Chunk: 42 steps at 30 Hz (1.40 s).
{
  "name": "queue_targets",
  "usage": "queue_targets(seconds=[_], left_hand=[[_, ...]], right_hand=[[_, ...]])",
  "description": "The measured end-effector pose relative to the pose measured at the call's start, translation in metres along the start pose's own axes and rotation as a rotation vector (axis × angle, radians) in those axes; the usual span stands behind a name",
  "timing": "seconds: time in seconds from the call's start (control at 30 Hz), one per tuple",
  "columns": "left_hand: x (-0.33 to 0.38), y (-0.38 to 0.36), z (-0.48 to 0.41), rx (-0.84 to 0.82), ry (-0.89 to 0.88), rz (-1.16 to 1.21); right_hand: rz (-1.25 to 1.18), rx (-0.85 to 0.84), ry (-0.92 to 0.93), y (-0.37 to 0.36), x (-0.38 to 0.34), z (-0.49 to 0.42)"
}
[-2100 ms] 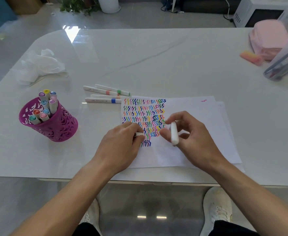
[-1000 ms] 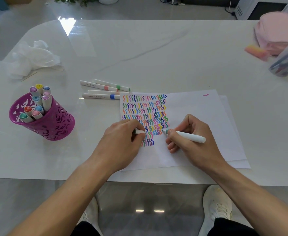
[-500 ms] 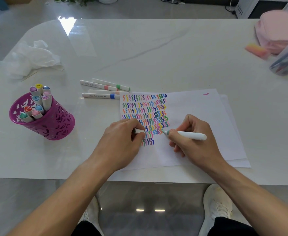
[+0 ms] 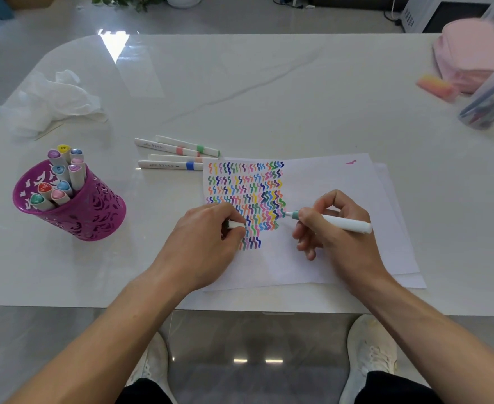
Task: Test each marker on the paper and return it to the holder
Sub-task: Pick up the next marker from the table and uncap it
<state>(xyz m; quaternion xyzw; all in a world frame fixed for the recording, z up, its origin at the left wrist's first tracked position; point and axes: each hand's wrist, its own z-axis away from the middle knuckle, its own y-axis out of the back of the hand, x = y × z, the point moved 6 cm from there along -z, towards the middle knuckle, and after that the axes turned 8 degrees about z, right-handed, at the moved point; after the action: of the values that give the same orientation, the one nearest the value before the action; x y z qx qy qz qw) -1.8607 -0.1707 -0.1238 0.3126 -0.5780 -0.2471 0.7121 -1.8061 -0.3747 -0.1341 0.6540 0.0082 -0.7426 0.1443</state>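
Hands apart: your right hand point(image 4: 337, 237) pinches the marker point(image 4: 346, 225), tip on the paper point(image 4: 342, 182) beside the squiggles point(image 4: 245, 185); left hand point(image 4: 208, 240) grips what looks like its cap point(image 4: 236, 225). Left hand overlaps the squiggles and could smear ink; the sheet may slide.

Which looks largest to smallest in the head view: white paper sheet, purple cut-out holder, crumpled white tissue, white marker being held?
1. white paper sheet.
2. purple cut-out holder and crumpled white tissue: similar, and tissue lies farther, so unranked.
3. white marker.
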Motion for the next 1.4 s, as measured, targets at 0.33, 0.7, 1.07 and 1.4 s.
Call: queue_targets(seconds=[0.33, 0.7, 1.07, 1.4], left_hand=[[0.005, 0.01, 0.001, 0.07, 0.004, 0.236], [0.008, 0.0, 0.002, -0.052, 0.0, 0.4], [0.016, -0.001, 0.005, -0.078, -0.044, 0.388], [0.018, 0.002, 0.01, 0.012, -0.023, 0.43]], right_hand=[[-0.072, -0.024, 0.083, -0.002, -0.012, -0.001], [-0.134, -0.096, 0.094, -0.007, -0.017, 0.001], [-0.079, -0.141, 0.089, -0.012, -0.015, 0.003], [-0.151, -0.186, 0.043, -0.016, -0.014, 0.003]])
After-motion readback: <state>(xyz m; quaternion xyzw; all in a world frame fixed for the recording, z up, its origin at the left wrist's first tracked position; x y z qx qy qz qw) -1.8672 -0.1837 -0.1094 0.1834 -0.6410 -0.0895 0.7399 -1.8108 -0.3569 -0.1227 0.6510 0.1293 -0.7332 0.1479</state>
